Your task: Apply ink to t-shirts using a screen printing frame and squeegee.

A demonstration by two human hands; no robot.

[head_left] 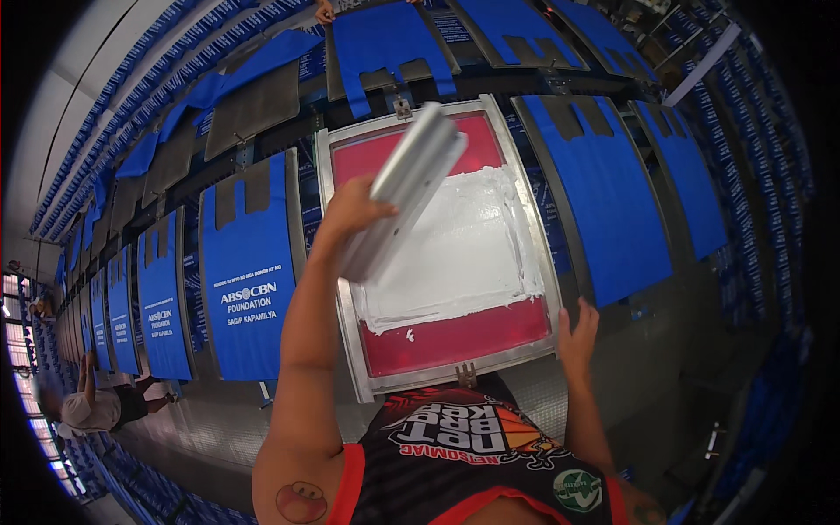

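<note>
Two bare hands are at a metal frame (528, 219), which lies in the middle of the scene with its long sides running from near to far. The left hand (357, 208) is closed around a long metal bar (422, 166), gripping it by its left side with the thumb on the face. The bar slants over the left half of the frame, its far end to the right and its near end over the frame's left rim; it is blurred, and whether it touches anything below cannot be told.

Inside the frame, a red panel (455, 337) shows at the near and far ends, and thick white paste (464, 241) with ragged edges covers the stretch between. The right hand (579, 337) is just beside the frame's near right corner, fingers partly spread and holding nothing; contact with the rim is unclear.

A small metal clip (467, 376) is at the near edge, another at the far edge. To the left, a blue bag (249, 332) with white lettering lies on a dark board; to the right lies a plain blue bag (604, 201). At the far side, a co-worker's hand (325, 12) is near another blue bag (385, 48).
</note>
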